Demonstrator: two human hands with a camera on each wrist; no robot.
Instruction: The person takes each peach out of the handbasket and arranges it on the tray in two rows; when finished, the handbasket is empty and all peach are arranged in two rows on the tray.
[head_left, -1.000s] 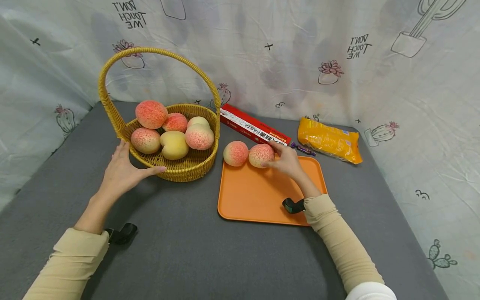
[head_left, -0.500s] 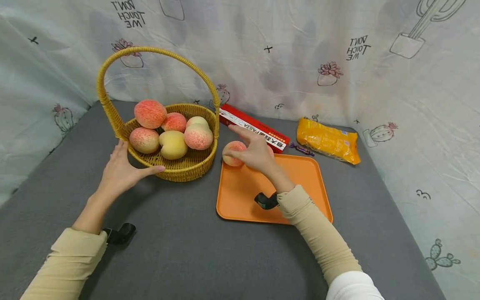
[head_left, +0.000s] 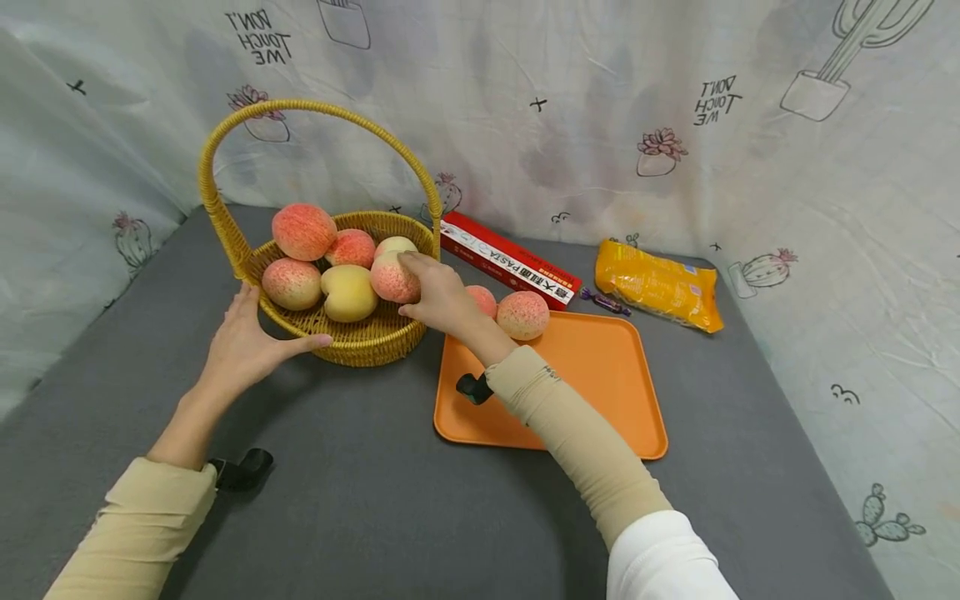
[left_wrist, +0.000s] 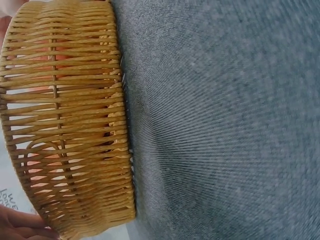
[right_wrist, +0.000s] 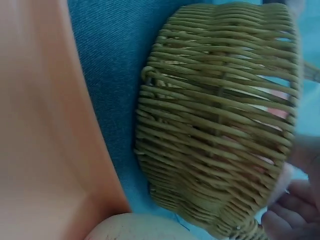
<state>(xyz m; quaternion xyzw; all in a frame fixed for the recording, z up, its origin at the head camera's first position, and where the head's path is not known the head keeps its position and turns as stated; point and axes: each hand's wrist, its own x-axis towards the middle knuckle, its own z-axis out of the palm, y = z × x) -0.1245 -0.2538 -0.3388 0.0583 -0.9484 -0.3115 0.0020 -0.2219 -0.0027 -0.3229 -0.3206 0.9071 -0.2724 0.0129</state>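
A yellow wicker basket (head_left: 367, 348) with a tall hoop handle holds several peaches, among them a yellow one (head_left: 349, 293). My left hand (head_left: 243, 346) rests against the basket's near left side, fingers extended and thumb straight along the rim. In the left wrist view its fingertips sit right at the wicker. My right hand (head_left: 444, 302) reaches over the basket's right rim, thumb and fingers around a pink-and-cream peach (head_left: 392, 279). In the right wrist view, the curled fingers (right_wrist: 290, 215) show beyond the rim, partly hidden by the basket wall (right_wrist: 215, 115).
An orange tray (head_left: 585, 392) lies right of the basket, with two peaches at its far left corner, the right one (head_left: 523, 315) fully visible. Behind it are a red pasta box (head_left: 510, 260), a purple-wrapped candy (head_left: 604, 301) and a yellow packet (head_left: 660, 286). A printed cloth hangs behind.
My right hand has let go of a peach on the tray and moved left to a peach in the basket. The left hand stays at the basket.
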